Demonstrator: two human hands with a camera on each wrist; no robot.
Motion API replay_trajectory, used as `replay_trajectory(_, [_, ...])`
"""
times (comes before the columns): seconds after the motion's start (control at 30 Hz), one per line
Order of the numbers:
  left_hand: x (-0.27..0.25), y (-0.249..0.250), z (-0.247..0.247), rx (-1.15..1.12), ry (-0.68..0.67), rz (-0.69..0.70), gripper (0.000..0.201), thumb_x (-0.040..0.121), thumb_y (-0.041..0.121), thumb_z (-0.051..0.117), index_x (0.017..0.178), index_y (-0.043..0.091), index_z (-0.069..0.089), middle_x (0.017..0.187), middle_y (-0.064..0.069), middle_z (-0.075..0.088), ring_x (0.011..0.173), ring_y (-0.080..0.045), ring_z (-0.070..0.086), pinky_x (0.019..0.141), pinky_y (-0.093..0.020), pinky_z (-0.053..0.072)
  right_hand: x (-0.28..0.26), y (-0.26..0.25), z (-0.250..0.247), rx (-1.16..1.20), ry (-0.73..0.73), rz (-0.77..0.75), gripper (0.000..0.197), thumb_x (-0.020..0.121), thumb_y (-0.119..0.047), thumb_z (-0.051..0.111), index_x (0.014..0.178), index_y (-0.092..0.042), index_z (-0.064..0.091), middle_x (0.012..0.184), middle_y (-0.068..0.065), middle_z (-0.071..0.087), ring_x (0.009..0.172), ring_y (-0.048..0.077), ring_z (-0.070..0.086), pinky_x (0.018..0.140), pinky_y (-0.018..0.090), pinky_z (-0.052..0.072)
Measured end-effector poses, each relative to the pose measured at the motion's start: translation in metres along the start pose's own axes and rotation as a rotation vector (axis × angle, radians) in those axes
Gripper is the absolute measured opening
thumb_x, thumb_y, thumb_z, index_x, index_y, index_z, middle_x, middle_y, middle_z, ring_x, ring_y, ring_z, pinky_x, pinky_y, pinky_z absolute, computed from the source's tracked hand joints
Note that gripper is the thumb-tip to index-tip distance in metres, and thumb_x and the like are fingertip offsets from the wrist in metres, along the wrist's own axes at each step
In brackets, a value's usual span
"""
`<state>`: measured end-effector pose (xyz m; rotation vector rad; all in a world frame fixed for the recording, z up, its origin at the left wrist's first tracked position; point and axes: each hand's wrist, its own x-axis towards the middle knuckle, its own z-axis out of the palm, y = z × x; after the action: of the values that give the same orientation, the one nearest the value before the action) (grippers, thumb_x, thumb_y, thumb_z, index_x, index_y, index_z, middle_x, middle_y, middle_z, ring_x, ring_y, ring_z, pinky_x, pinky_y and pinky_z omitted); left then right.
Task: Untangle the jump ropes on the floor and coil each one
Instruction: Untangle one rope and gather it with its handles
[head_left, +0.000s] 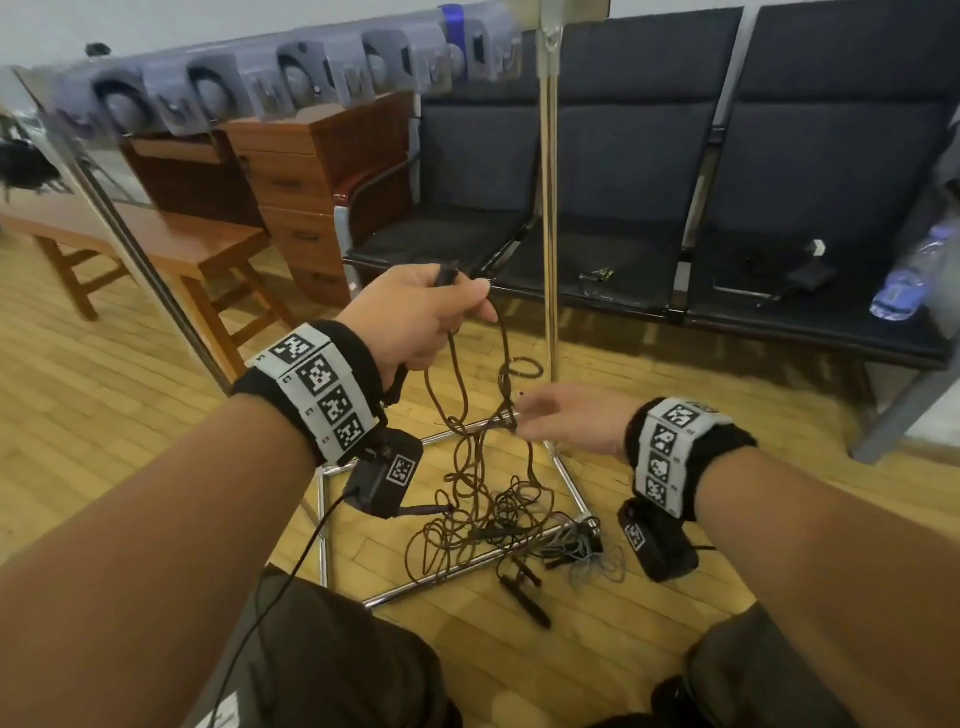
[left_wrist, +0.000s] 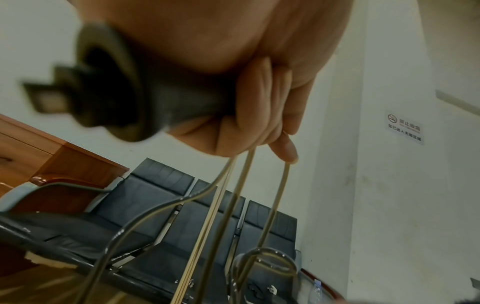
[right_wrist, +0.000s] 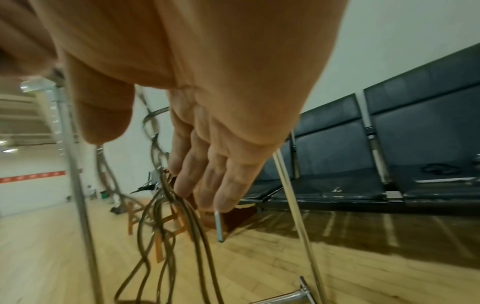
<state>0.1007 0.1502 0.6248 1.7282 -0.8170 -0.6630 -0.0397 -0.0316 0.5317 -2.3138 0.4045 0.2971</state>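
My left hand (head_left: 415, 312) is holding a rope handle (left_wrist: 124, 98) with some loops; my right hand (head_left: 571, 421), fingers straight, is touching the knot (head_left: 506, 415) above the tangled pile (head_left: 498, 525). Nothing is coiled yet.

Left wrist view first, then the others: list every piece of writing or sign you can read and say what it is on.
No-smoking sign on the white wall: a crossed-cigarette symbol with lines of characters beneath, too blurred to read.
Wristbands on both wrists: black-and-white square marker codes, no words.
Water bottle on the black seat: bluish label, too blurred to read.
Red stripe on the far wall: any lettering too small to tell.
Nothing else legible.
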Motion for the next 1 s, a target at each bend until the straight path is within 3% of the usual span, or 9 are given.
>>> replay_trajectory(0.1, [-0.002, -0.003, -0.01, -0.097, 0.002, 0.016, 0.028, 0.104, 0.038, 0.062, 0.099, 0.015, 0.077, 0.062, 0.008, 0.043, 0.044, -0.009, 0.033, 0.038, -0.021, 0.031, 0.011, -0.008, 0.021, -0.033, -0.058, -0.016, 0.063, 0.093, -0.05, 0.066, 0.149, -0.027, 0.048, 0.143, -0.01, 0.06, 0.128, 0.011, 0.055, 0.112, 0.039, 0.043])
replay_trajectory(0.3, [-0.01, -0.008, -0.036, -0.243, -0.03, 0.054, 0.025, 0.101, 0.038, 0.066, 0.096, 0.017, 0.079, 0.063, 0.007, 0.04, 0.043, -0.009, 0.032, 0.037, -0.021, 0.03, 0.019, -0.012, 0.042, -0.012, 0.061, -0.105, 0.044, 0.1, -0.035, 0.062, 0.143, -0.025, 0.056, 0.134, -0.008, 0.064, 0.123, 0.011, 0.059, 0.1, 0.027, 0.046])
replay_trajectory(0.37, [-0.011, -0.011, -0.042, -0.259, -0.021, 0.056, 0.025, 0.1, 0.039, 0.066, 0.097, 0.017, 0.079, 0.064, 0.007, 0.041, 0.043, -0.009, 0.032, 0.037, -0.021, 0.031, 0.021, -0.017, 0.044, -0.01, 0.072, -0.138, 0.022, 0.103, -0.032, 0.057, 0.121, -0.027, 0.067, 0.111, -0.01, 0.071, 0.109, 0.012, 0.065, 0.086, 0.022, 0.048])
replay_trajectory(0.43, [-0.011, -0.016, -0.049, -0.23, 0.037, 0.032, 0.028, 0.1, 0.041, 0.066, 0.1, 0.016, 0.079, 0.066, 0.006, 0.046, 0.045, -0.009, 0.035, 0.037, -0.021, 0.032, 0.021, -0.022, 0.043, 0.054, 0.07, -0.133, 0.015, 0.105, -0.029, 0.052, 0.105, -0.028, 0.067, 0.089, -0.004, 0.074, 0.091, 0.018, 0.071, 0.081, 0.03, 0.057])
replay_trajectory(0.57, [-0.005, -0.039, -0.057, 0.124, 0.247, -0.14, 0.024, 0.101, 0.04, 0.063, 0.105, 0.02, 0.076, 0.073, 0.004, 0.07, 0.047, -0.009, 0.049, 0.038, -0.023, 0.039, 0.019, -0.029, 0.032, 0.308, 0.091, -0.058, 0.025, 0.107, -0.027, 0.044, 0.109, -0.011, 0.063, 0.073, 0.0, 0.064, 0.06, 0.011, 0.066, 0.091, 0.053, 0.058])
replay_trajectory(0.67, [0.0, -0.06, -0.056, 0.265, 0.297, -0.259, 0.016, 0.103, 0.032, 0.062, 0.11, 0.021, 0.07, 0.082, 0.002, 0.08, 0.047, -0.009, 0.051, 0.039, -0.025, 0.041, 0.011, -0.035, 0.017, 0.264, 0.169, -0.08, 0.032, 0.104, -0.041, 0.047, 0.104, -0.016, 0.066, 0.072, -0.005, 0.057, 0.049, 0.005, 0.059, 0.076, 0.047, 0.059])
replay_trajectory(0.77, [0.003, -0.072, -0.044, 0.119, 0.171, -0.286, 0.021, 0.099, 0.027, 0.067, 0.12, 0.026, 0.069, 0.08, 0.002, 0.078, 0.048, -0.008, 0.051, 0.039, -0.023, 0.039, 0.001, -0.039, 0.002, 0.181, 0.216, -0.134, 0.028, 0.101, -0.05, 0.052, 0.1, -0.026, 0.067, 0.066, -0.005, 0.06, 0.051, 0.005, 0.059, 0.069, 0.039, 0.058])
replay_trajectory(0.9, [0.005, -0.074, -0.011, -0.074, -0.232, -0.239, 0.031, 0.088, 0.031, 0.08, 0.117, 0.042, 0.075, 0.07, 0.003, 0.061, 0.05, -0.009, 0.048, 0.039, -0.021, 0.037, -0.009, -0.045, -0.013, 0.615, 0.163, -0.203, 0.021, 0.104, -0.027, 0.054, 0.101, -0.012, 0.067, 0.064, -0.005, 0.049, 0.052, 0.012, 0.047, 0.059, 0.035, 0.054])
replay_trajectory(1.0, [0.008, -0.071, 0.019, 0.056, -0.386, -0.201, 0.03, 0.082, 0.041, 0.085, 0.111, 0.037, 0.077, 0.062, 0.005, 0.054, 0.049, -0.01, 0.047, 0.04, -0.022, 0.039, -0.017, -0.049, -0.023, 0.749, 0.15, -0.256, 0.019, 0.106, -0.019, 0.05, 0.099, -0.008, 0.064, 0.065, -0.003, 0.05, 0.053, 0.014, 0.047, 0.058, 0.032, 0.053])
